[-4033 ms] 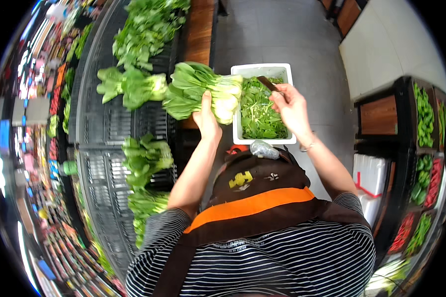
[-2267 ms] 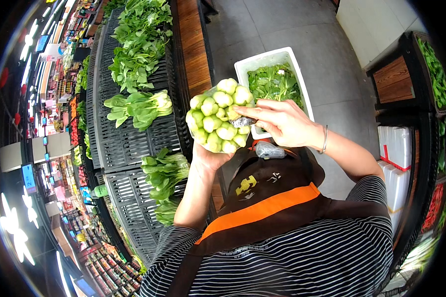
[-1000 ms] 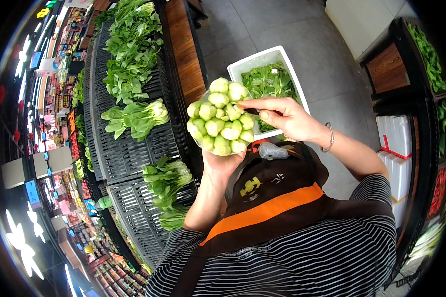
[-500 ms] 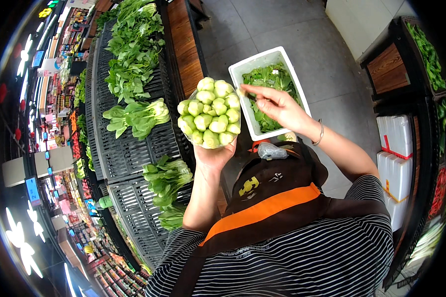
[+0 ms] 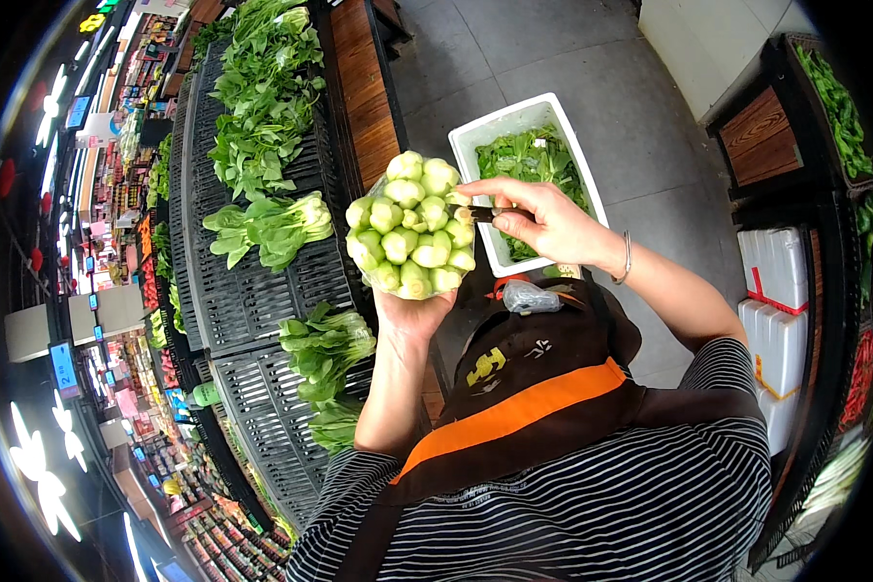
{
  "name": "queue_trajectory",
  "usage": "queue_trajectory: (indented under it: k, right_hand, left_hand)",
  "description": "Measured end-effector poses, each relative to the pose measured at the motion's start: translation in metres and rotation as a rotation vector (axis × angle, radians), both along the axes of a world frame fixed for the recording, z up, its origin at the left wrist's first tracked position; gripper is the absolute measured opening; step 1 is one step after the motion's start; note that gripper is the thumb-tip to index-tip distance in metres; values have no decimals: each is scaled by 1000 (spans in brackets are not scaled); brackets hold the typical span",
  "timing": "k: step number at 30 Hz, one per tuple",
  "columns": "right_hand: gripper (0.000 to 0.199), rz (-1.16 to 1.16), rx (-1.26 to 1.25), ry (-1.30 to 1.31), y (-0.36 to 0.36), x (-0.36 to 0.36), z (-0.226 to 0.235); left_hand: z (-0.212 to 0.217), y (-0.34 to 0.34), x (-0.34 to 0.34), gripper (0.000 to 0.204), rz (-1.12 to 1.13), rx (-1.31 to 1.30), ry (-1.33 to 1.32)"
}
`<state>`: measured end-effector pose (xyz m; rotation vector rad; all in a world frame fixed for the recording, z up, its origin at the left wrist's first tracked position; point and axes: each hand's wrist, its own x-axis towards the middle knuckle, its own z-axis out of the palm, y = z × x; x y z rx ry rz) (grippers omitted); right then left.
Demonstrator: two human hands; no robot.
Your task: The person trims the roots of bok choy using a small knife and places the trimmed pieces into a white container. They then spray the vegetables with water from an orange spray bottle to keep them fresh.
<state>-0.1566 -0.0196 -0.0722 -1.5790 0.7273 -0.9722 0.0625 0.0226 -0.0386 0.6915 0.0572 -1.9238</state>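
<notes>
In the head view, the left hand (image 5: 412,312) holds a wrapped bundle of bok choy (image 5: 409,225) from below, cut stem ends turned up toward the camera, above the edge of the black slatted shelf (image 5: 262,291). The right hand (image 5: 543,221), which half a second ago was over the white tub of green trimmings (image 5: 514,121), has come back to the bundle's right side, pinching a small dark blade (image 5: 480,210) against a stem end. Judging by that return, the trimming of the stems goes on, butt by butt.
</notes>
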Motion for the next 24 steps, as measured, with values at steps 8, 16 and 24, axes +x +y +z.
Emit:
queue_trajectory:
  k: [8, 16, 24]
  right_hand:
    - [31, 3, 189, -222, -4, 6, -9]
    - [27, 135, 216, -211, -21, -2, -25]
    - [31, 114, 201, -163, -31, -2, -27]
  left_hand:
    - [-1, 4, -14, 46, 71, -11, -41]
    - [-1, -9, 5, 46, -40, 73, -7]
    - [-8, -15, 7, 49, 1, 172, 30]
